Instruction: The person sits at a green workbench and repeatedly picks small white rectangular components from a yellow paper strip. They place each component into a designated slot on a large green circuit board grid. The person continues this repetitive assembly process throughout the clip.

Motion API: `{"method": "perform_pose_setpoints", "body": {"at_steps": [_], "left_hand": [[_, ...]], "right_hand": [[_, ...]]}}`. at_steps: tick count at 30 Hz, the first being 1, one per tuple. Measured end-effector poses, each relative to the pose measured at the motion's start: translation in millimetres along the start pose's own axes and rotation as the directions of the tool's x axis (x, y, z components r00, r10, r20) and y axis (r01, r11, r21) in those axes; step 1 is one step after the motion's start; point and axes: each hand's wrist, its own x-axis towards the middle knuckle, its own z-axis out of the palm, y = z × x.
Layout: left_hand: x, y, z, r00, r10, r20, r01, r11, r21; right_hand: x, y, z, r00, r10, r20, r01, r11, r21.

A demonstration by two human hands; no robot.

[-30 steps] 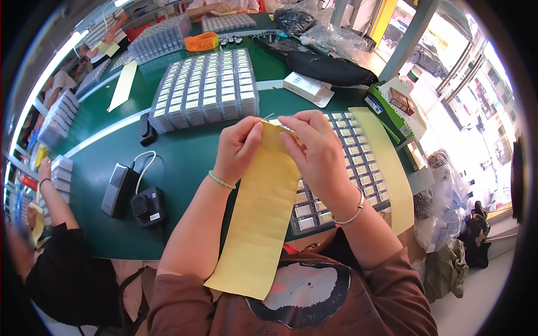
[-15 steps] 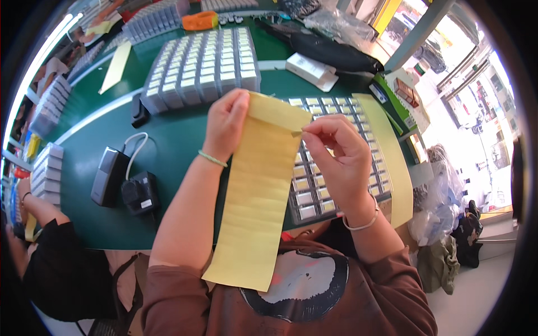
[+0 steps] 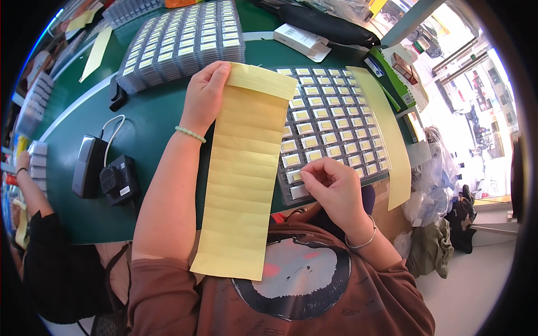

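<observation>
- On the green table (image 3: 162, 120), I see my left hand (image 3: 204, 96) pinching the far left corner of a long creased yellow paper strip (image 3: 244, 173), which hangs toward my chest.
- To its right, my right hand (image 3: 333, 187) has its fingertips closed on the near edge of a grey tray of small yellow-labelled boxes (image 3: 330, 126).
- At far left lies a black adapter (image 3: 117, 180).

tray (image 3: 336, 131) part-hidden by yellow sheet (image 3: 244, 173)

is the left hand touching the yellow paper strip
Touching. The head view shows the left hand gripping the top corner of the yellow paper strip.
</observation>
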Motion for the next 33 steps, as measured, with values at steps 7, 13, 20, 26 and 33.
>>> {"method": "perform_pose_setpoints", "body": {"at_steps": [7,13,20,26,33], "left_hand": [[1.0,-4.0,-2.3,0.999,-0.02,0.046,0.021,1.0,-0.023],[0.3,-4.4,0.0,0.999,-0.009,0.042,0.01,1.0,-0.026],[-1.7,0.6,-0.1,0.998,-0.006,0.055,0.009,0.999,-0.051],[-4.8,7.3,3.3,0.995,0.045,0.085,-0.04,0.998,-0.058],[-16.0,22.5,17.3,0.958,0.246,0.148,-0.257,0.965,0.055]], "right_hand": [[-1.5,-1.2,3.9,1.0,-0.007,-0.022,0.007,1.0,-0.018],[-1.9,-4.4,8.4,0.993,-0.112,-0.044,0.104,0.982,-0.156],[-3.3,-6.2,11.1,0.956,-0.281,-0.087,0.218,0.876,-0.431],[-0.8,-2.3,4.1,0.958,-0.25,-0.143,0.218,0.954,-0.208],[55.0,-65.1,-3.9,0.697,-0.703,-0.142,0.603,0.681,-0.415]]}}
